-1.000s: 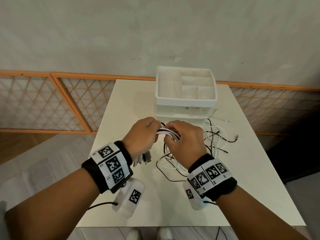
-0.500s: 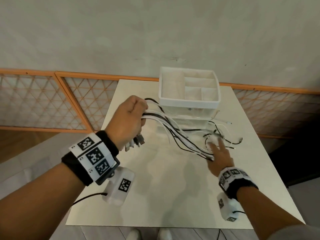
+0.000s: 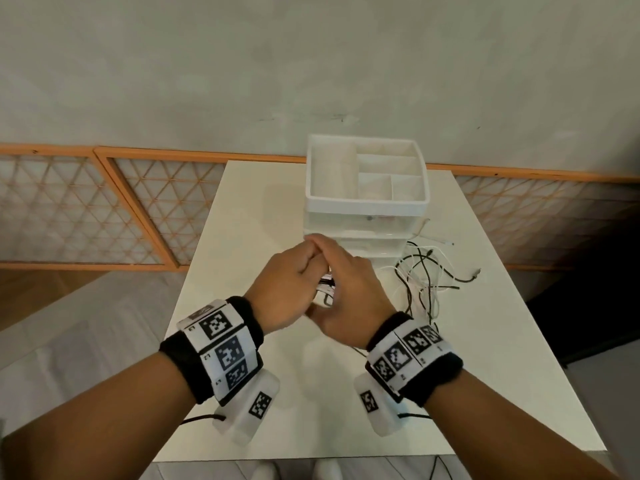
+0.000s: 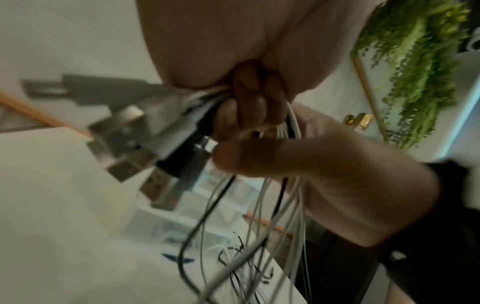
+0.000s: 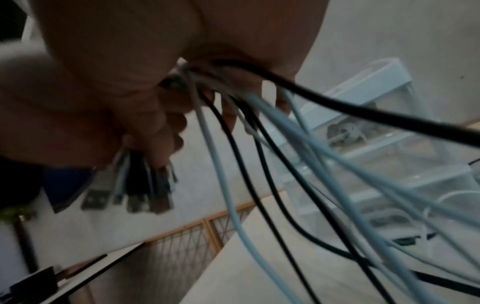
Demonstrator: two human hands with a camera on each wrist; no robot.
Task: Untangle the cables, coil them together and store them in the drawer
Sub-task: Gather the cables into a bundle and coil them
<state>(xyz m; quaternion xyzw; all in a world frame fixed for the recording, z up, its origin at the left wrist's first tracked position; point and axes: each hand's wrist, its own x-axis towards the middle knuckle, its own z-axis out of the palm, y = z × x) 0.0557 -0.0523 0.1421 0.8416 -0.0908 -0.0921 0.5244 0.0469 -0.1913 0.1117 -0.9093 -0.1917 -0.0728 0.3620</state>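
Both hands meet above the table in front of the white drawer unit (image 3: 367,233). My left hand (image 3: 292,275) grips a bundle of black and white cables (image 3: 325,285) just behind their USB plugs (image 4: 124,131), which stick out past its curled fingers (image 4: 249,98). My right hand (image 3: 348,282) lies against the left and holds the same bundle, with the cables (image 5: 259,164) running out from under its fingers. The loose ends of the cables (image 3: 427,275) trail in loops on the table to the right. The unit's drawers look shut.
The drawer unit has an open divided tray (image 3: 367,174) on top and stands at the back of the white table (image 3: 242,237). An orange lattice railing (image 3: 104,209) runs behind the table. Bare tabletop lies in front of my hands.
Half a second ago my hands were apart, the right one far out along the cables. It has come back to the left hand, and the cables hang slack.
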